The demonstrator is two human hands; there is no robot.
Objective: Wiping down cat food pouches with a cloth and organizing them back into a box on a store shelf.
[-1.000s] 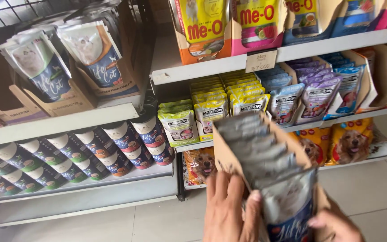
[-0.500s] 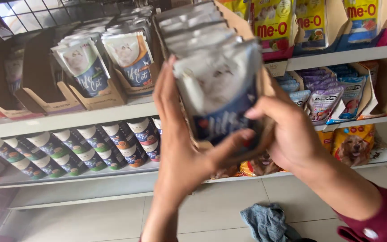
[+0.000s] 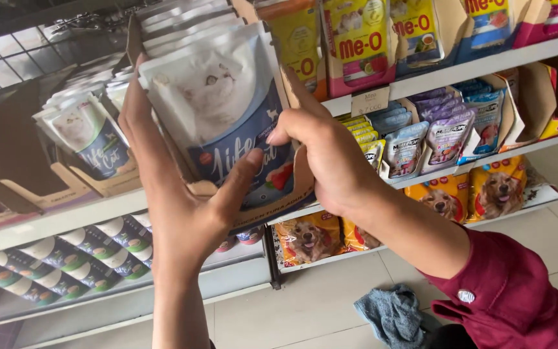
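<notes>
Raised before the shelf (image 3: 66,216), the left hand (image 3: 175,194) clamps the cardboard tray (image 3: 279,200) of cat-food pouches (image 3: 227,123) from the left while the right hand (image 3: 330,161) grips its right wall, fingertips hidden behind it, the tray's rear cut off above.

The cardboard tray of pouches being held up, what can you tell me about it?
The tray is brown cardboard, open-fronted, packed with a row of glossy white-and-blue pouches showing a white cat. It is tilted, raised before the shelf. The left hand grips its left side, thumb on the front pouch; the right hand holds its right wall.
</notes>
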